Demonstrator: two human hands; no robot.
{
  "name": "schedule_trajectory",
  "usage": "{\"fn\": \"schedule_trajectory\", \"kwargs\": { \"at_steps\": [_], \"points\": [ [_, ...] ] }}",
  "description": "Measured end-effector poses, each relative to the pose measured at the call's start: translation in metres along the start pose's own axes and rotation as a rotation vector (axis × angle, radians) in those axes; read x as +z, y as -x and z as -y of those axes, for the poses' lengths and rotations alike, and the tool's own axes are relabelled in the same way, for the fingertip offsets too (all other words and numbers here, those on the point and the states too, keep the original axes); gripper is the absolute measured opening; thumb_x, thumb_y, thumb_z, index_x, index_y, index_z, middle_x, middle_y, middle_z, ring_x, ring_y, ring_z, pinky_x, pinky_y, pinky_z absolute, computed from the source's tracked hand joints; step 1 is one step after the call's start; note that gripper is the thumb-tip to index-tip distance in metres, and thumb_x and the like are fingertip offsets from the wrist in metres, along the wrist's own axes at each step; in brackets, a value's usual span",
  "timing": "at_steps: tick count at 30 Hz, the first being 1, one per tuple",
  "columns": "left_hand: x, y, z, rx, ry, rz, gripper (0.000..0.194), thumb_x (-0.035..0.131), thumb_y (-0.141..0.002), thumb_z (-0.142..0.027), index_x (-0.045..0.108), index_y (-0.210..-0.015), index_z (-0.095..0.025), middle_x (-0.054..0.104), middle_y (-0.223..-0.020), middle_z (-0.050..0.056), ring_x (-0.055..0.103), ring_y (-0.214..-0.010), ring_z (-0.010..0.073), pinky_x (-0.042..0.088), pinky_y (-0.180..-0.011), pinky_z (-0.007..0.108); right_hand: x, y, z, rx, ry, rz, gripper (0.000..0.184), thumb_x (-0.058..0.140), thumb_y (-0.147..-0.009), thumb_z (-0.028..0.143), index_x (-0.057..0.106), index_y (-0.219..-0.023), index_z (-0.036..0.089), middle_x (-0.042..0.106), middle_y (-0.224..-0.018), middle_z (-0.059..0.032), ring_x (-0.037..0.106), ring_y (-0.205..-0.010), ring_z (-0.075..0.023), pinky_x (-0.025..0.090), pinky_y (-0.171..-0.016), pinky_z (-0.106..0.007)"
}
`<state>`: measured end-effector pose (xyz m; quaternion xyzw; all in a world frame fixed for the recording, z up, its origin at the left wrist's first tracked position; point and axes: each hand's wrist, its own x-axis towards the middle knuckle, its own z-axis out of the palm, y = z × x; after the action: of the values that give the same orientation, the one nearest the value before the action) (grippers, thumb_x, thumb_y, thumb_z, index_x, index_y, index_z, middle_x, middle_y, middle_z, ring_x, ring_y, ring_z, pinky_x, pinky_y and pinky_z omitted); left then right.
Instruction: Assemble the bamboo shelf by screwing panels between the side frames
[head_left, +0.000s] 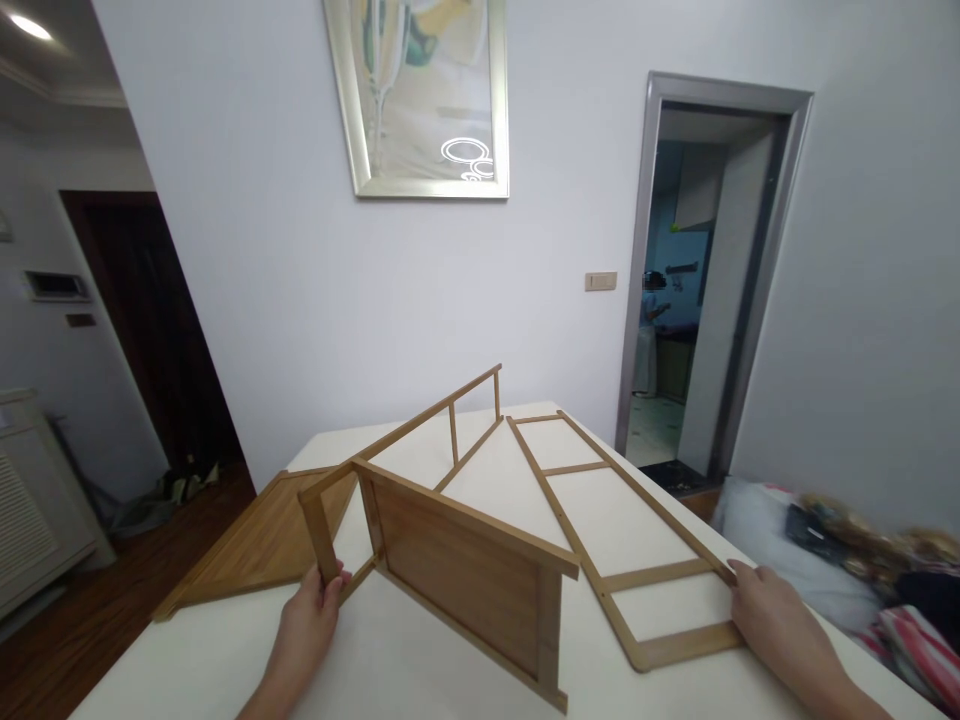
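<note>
My left hand (309,612) is closed around the near end bar of a ladder-like wooden frame (420,421), which stands on its long edge on the table (480,670). A framed wooden panel (461,565) also stands on edge, meeting that frame at an angle; whether they are fastened cannot be made out. To the right, a second ladder-like wooden frame (551,498) lies flat or nearly so. My right hand (772,615) grips its outer rail near the closest corner. Another wooden panel (262,530) lies flat at the table's left side, partly behind the upright frame.
The white table's far edge is close to a pale wall (420,300) with a framed picture (431,190). Bags and cloth (825,540) are heaped beyond the right edge. Through a doorway (637,270), a person (646,345) stands in another room. A louvred cabinet (37,500) is at far left.
</note>
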<state>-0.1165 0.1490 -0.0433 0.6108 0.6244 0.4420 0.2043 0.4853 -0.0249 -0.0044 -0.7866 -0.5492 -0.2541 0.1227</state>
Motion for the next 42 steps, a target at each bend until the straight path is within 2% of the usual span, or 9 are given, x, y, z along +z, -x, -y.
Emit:
{"fn": "schedule_trajectory", "kwargs": {
  "at_steps": [3,6,9,11,14,17,25,36,42],
  "points": [
    [0.005,-0.012,-0.004,0.022,0.007,0.023,0.029,0.044,-0.083,-0.043,0.055,-0.098,-0.021,0.073,-0.092,0.009,0.068,-0.093,0.0293,0.051,-0.086,0.042,-0.02,-0.006,0.024,-0.041,-0.029,-0.038,0.036,0.034,-0.082,0.003,0.067,-0.097,0.008,0.067,-0.08,-0.017,0.063,-0.071,-0.0302,0.049,-0.067,-0.042],
    [0.009,-0.013,-0.013,0.04,0.0,-0.026,0.033,0.042,-0.085,-0.044,0.054,-0.102,-0.018,0.069,-0.102,0.011,0.065,-0.101,0.0297,0.049,-0.092,0.044,-0.048,-0.008,0.074,-0.131,-0.394,-0.058,0.029,0.04,-0.089,0.021,0.065,-0.102,0.013,0.068,-0.099,-0.0171,0.064,-0.094,-0.0302,0.051,-0.083,-0.044],
    [0.014,0.007,-0.03,0.066,-0.092,-0.327,0.051,0.045,-0.085,-0.045,0.045,-0.124,-0.011,0.055,-0.125,0.018,0.049,-0.124,0.0324,0.037,-0.106,0.05,-0.07,0.004,0.131,-0.226,-0.8,0.16,0.035,0.044,-0.092,0.039,0.059,-0.118,0.021,0.065,-0.115,-0.0118,0.063,-0.102,-0.0243,0.053,-0.087,-0.037],
    [0.021,0.032,-0.044,0.119,-0.108,-0.421,0.062,0.048,-0.085,-0.047,0.039,-0.133,-0.008,0.045,-0.136,0.022,0.035,-0.135,0.0343,0.028,-0.112,0.053,-0.078,0.018,0.164,-0.243,-0.964,0.327,0.045,0.05,-0.089,0.046,0.052,-0.128,0.023,0.06,-0.126,-0.0112,0.061,-0.109,-0.0232,0.052,-0.091,-0.036],
    [0.039,0.07,-0.065,0.199,0.056,-0.14,0.066,0.049,-0.087,-0.047,0.03,-0.143,-0.016,0.039,-0.146,0.016,0.031,-0.139,0.0292,0.024,-0.116,0.049,-0.08,0.035,0.197,-0.274,-1.095,0.469,0.051,0.056,-0.085,0.049,0.051,-0.129,0.023,0.06,-0.127,-0.0122,0.061,-0.105,-0.0241,0.051,-0.09,-0.035],
    [0.061,0.088,-0.083,0.062,0.276,0.121,0.072,0.044,-0.091,-0.05,0.012,-0.151,-0.025,0.019,-0.159,0.008,0.021,-0.145,0.0249,0.025,-0.117,0.044,-0.077,0.04,0.217,-0.282,-1.14,0.552,0.033,0.045,-0.091,0.047,0.058,-0.105,0.02,0.069,-0.096,-0.0094,0.064,-0.082,-0.0217,0.051,-0.075,-0.032],
    [0.086,0.055,-0.102,-0.043,0.431,0.198,0.075,0.034,-0.093,-0.057,0.006,-0.153,-0.022,0.005,-0.161,0.004,0.006,-0.147,0.0207,0.007,-0.12,0.04,-0.074,0.026,0.251,-0.317,-1.186,0.572,0.029,0.035,-0.095,0.046,0.049,-0.094,0.02,0.066,-0.086,-0.0071,0.061,-0.077,-0.0202,0.044,-0.069,-0.028],
    [0.097,0.037,-0.099,-0.014,0.414,0.17,0.08,0.04,-0.092,-0.056,0.004,-0.153,-0.02,0.003,-0.161,0.004,0.006,-0.147,0.0204,0.009,-0.12,0.037,-0.066,0.017,0.261,-0.332,-1.187,0.568,0.025,0.034,-0.096,0.04,0.049,-0.097,0.019,0.067,-0.091,-0.0097,0.062,-0.08,-0.0209,0.045,-0.071,-0.03],
    [0.101,0.05,-0.098,-0.061,0.439,0.185,0.077,0.042,-0.091,-0.056,0.008,-0.153,-0.024,0.012,-0.161,0.005,0.013,-0.146,0.0218,0.023,-0.117,0.038,-0.081,0.017,0.243,-0.304,-1.184,0.593,0.025,0.043,-0.093,0.043,0.055,-0.096,0.02,0.068,-0.089,-0.006,0.063,-0.082,-0.02,0.046,-0.073,-0.029]
  ]
}}
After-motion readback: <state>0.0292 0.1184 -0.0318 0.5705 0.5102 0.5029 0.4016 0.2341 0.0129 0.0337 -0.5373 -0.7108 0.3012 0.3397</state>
